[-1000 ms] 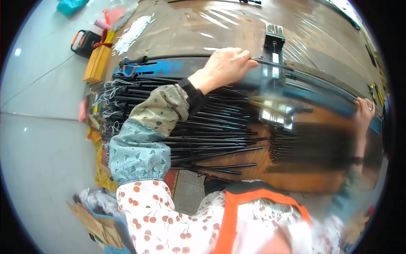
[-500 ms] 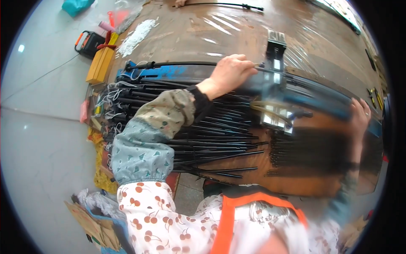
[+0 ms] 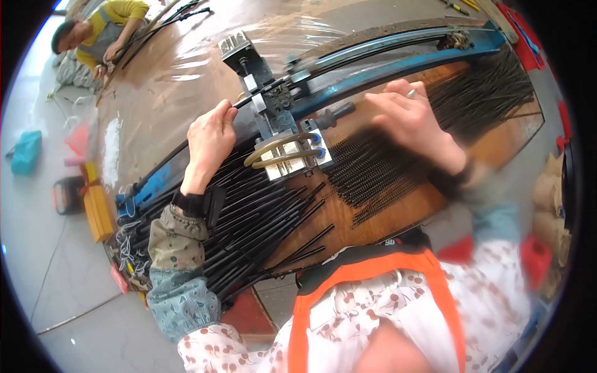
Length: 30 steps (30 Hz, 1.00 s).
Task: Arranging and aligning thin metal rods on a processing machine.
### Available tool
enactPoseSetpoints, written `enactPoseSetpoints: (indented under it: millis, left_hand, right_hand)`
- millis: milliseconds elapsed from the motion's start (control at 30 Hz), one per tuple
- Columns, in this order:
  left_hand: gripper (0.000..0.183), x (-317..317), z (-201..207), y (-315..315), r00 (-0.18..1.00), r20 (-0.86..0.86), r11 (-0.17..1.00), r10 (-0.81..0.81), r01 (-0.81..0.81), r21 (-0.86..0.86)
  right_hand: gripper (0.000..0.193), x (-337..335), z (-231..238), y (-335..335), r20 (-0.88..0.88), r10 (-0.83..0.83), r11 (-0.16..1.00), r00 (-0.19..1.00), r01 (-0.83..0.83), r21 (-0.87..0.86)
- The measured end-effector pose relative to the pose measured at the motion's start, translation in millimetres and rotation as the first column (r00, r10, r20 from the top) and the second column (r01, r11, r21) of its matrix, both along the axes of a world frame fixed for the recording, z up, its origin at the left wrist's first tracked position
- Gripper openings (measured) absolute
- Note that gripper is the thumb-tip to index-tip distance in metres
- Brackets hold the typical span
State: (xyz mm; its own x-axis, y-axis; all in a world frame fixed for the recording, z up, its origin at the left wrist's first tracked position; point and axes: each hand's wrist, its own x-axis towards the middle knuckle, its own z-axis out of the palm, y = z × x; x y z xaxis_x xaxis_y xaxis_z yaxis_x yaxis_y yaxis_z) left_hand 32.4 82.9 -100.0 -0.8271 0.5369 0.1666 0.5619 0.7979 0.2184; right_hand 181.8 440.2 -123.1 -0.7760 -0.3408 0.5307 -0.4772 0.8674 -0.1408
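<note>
My left hand (image 3: pixel 211 140) is closed on a slim black rod (image 3: pixel 247 99) that runs into a metal clamping fixture (image 3: pixel 273 99) on a long blue rail. My right hand (image 3: pixel 413 118), partly blurred, hovers right of the fixture with bent fingers apart and nothing visible in them. Under it lies a layer of long, thin dark springs (image 3: pixel 367 171). Many black rods (image 3: pixel 249 211) are heaped below my left hand, some with white cords at their left ends. Tan hoses (image 3: pixel 273 149) loop over the fixture's near block, beside a dark knob (image 3: pixel 336 115).
The blue rail (image 3: pixel 398 74) stretches to the far right. More springs (image 3: pixel 485 90) spread along the table's right side. A yellow box (image 3: pixel 96 211) and white strips (image 3: pixel 112 152) lie at the left. A co-worker (image 3: pixel 109 31) handles black rods at the far left.
The view has swung toward the right. My right hand has come from the rail's far right part back toward the fixture. My left hand stays on the rod, now closer to the fixture.
</note>
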Motion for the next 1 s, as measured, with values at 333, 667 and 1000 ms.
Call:
enactPoseSetpoints:
  millis: [333, 667, 1000]
  left_hand:
    - [0.012, -0.9, -6.6, -4.0, 0.991, -0.133, 0.997, -0.027, 0.037, 0.071]
    - [0.006, -52.8, -31.2, -84.4, 0.811, -0.538, 0.973, -0.23, 0.197, -0.118]
    - [0.021, 95.2, -7.9, -87.6, 0.973, -0.149, 0.966, -0.174, 0.14, -0.217]
  right_hand:
    - [0.02, -29.1, -27.9, -42.1, 0.072, 0.328, 0.838, 0.942, -0.255, -0.483]
    - [0.061, -24.0, -48.9, -23.4, 0.558, 0.236, 0.968, 0.796, -0.242, -0.065]
    - [0.025, -14.4, -26.9, -41.7, 0.218, 0.429, 0.902, 0.876, -0.43, -0.046]
